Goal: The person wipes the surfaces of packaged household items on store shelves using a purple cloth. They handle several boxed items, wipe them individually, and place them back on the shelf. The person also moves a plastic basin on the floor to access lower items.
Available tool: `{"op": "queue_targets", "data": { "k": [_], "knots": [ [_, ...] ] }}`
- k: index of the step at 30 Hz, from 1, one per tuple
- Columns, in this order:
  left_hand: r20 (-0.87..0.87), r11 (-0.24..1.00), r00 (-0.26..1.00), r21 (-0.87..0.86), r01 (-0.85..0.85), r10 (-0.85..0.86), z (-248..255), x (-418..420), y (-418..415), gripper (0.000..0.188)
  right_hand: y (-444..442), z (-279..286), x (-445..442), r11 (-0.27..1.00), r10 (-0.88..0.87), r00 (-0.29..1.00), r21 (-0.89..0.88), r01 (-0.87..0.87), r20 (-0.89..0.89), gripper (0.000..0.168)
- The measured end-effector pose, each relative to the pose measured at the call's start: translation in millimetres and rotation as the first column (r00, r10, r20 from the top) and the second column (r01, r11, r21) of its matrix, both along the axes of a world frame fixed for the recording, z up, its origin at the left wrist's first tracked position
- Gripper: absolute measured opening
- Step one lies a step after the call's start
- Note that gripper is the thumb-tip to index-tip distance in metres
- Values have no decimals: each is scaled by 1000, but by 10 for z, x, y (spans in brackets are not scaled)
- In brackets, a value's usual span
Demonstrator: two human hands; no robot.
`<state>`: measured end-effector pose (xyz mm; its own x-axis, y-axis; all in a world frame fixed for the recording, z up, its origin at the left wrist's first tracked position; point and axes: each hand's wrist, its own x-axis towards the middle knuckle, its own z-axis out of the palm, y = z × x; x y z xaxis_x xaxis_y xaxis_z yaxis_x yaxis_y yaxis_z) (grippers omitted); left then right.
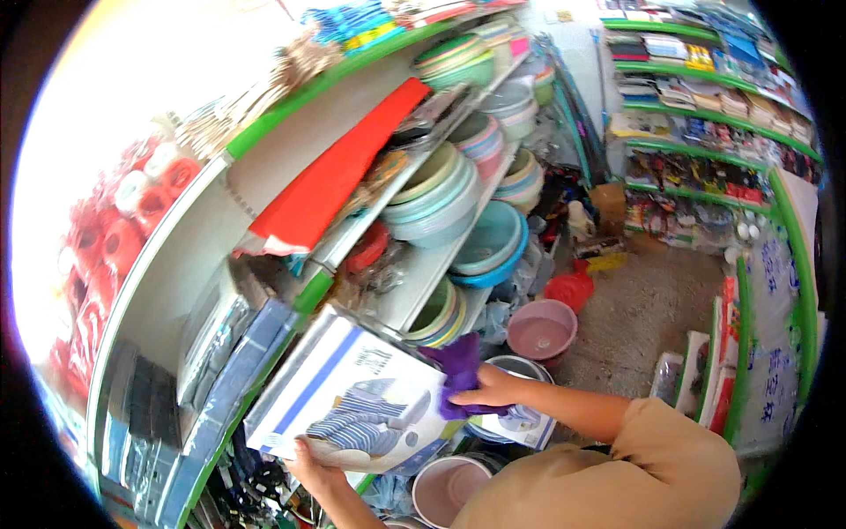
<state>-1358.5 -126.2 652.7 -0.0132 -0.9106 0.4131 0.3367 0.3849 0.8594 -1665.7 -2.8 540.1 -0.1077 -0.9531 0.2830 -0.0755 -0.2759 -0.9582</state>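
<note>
My left hand (316, 468) grips the lower edge of a flat white package (360, 403) printed with a picture of striped folded clothing and a blue band. The package is tilted in front of the shelf. In my right hand (492, 389) is a bunched purple cloth (461, 377), held against the package's right side. Part of the cloth is hidden behind my fingers. Below the right forearm, a second printed white sheet or package (519, 423) lies over a round basin (522, 365).
Stacked plastic basins (436, 192) fill the green-edged shelving, with a red sheet (344, 172) above them. Packed blue-grey textiles (231, 390) sit at left. Pink basins (542, 328) and a red dustpan-like item (570, 291) rest on the floor (615, 317). Stocked shelves (687, 109) stand opposite.
</note>
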Motion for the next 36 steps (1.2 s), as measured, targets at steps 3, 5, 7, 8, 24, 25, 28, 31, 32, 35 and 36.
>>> {"op": "queue_targets", "data": {
  "k": [3,5,7,8,24,25,28,31,32,35,36],
  "knots": [
    [-104,999,994,-37,39,-43,107,195,-72,66,114,-777,-268,967,88,990,228,-110,107,48],
    [-269,994,962,82,76,-51,91,296,-92,67,147,-1019,-90,960,88,700,126,-248,709,63],
    [-359,950,930,309,44,74,214,43,63,74,6,-1087,195,951,274,353,-197,-239,895,77],
    [-339,953,936,301,18,90,234,-162,208,76,-103,-906,374,966,226,304,-173,-194,925,78],
    [-221,674,815,469,571,-536,-718,785,-12,82,157,-213,-647,928,-372,765,183,326,525,57],
    [-229,686,856,519,510,-463,-541,597,79,76,113,-271,-742,882,-471,735,273,383,488,57],
    [-277,785,932,513,348,-232,87,383,640,67,143,565,-559,984,-178,426,162,73,887,56],
    [-324,874,946,467,136,26,430,386,697,64,212,779,-655,933,-192,546,-21,359,816,48],
    [-291,926,956,369,81,32,540,424,659,67,296,800,-708,929,-208,559,-17,370,803,46],
    [-440,997,898,66,35,-2,834,728,266,72,430,785,-670,963,-185,565,34,266,804,44],
    [-529,995,845,11,103,-82,887,805,100,71,457,754,-643,971,-189,576,64,230,795,44]
  ]
}}
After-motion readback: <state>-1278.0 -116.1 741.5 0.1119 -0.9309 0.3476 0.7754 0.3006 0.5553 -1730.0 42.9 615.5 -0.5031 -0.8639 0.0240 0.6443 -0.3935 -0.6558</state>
